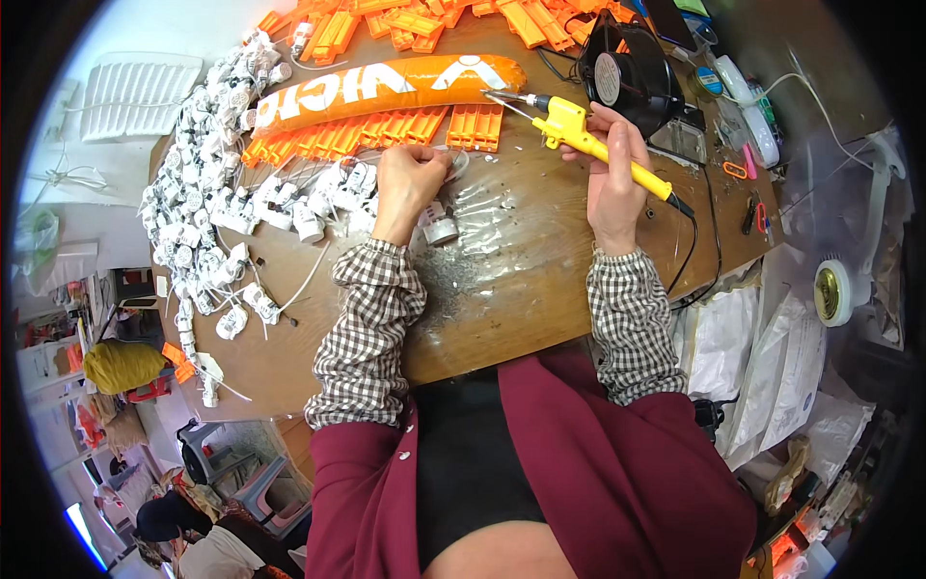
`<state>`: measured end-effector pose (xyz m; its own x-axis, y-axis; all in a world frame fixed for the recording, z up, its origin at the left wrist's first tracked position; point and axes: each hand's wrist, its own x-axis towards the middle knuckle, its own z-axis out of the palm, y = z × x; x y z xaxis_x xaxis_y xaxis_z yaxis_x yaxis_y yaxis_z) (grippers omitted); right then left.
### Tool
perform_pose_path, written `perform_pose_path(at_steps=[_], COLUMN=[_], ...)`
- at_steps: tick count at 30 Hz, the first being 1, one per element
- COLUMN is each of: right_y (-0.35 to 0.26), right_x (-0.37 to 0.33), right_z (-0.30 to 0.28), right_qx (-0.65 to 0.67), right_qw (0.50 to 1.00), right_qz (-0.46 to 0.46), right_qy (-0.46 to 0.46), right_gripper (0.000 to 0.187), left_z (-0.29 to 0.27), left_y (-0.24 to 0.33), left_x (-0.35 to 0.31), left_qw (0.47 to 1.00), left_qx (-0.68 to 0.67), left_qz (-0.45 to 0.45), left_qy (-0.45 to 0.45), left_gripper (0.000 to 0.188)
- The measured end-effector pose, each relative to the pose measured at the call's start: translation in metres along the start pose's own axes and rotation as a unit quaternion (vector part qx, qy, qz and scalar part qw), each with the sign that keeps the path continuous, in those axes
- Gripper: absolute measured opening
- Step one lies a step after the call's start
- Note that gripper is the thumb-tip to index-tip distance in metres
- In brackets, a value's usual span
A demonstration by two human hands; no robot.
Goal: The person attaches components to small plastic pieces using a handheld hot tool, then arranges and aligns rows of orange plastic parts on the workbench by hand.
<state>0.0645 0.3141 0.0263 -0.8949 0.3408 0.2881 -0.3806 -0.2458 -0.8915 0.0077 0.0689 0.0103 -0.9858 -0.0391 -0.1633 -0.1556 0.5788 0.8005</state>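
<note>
While in R hand (617, 174), sldr-iron (571, 124) tip-left.

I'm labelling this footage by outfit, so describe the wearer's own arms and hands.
Both the left hand and the right hand are bare, without gloves. The forearms wear baggy, wrinkled checked sleeves, dark and white, gathered at the wrists; they look like separate covers. Above them come plain burgundy sleeves. I see no cables attached to the arms.

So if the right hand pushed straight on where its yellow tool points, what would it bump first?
Probably the puffy orange tube. In this view, the front of the yellow tool in the right hand overlaps the tube near its right end. Whether they touch, I can't tell.
</note>
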Motion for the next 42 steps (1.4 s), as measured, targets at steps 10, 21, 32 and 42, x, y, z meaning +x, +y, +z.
perform_pose_path(at_steps=[10,21,32,42], right_y=[0.002,0.002,0.002,-0.002], right_x=[-0.005,-0.005,-0.003,-0.006], right_z=[0.013,0.019,0.017,0.014], right_qx=[-0.169,-0.223,-0.226,-0.06], right_qw=[0.97,0.946,0.942,0.996], right_qz=[-0.13,-0.157,-0.153,-0.047], right_qy=[-0.118,-0.176,-0.194,-0.056], right_gripper=[0.017,0.017,0.016,0.028], left_z=[-0.001,-0.004,-0.004,-0.005], left_y=[-0.004,0.003,0.003,-0.001], left_x=[0.002,0.0,-0.001,0.001], left_qw=[1.0,1.0,1.0,1.0], left_qx=[-0.008,0.007,-0.002,0.002], left_qz=[-0.001,-0.009,-0.019,-0.014], left_qy=[0.001,0.003,0.002,0.0], left_gripper=[0.026,0.029,0.031,0.028])
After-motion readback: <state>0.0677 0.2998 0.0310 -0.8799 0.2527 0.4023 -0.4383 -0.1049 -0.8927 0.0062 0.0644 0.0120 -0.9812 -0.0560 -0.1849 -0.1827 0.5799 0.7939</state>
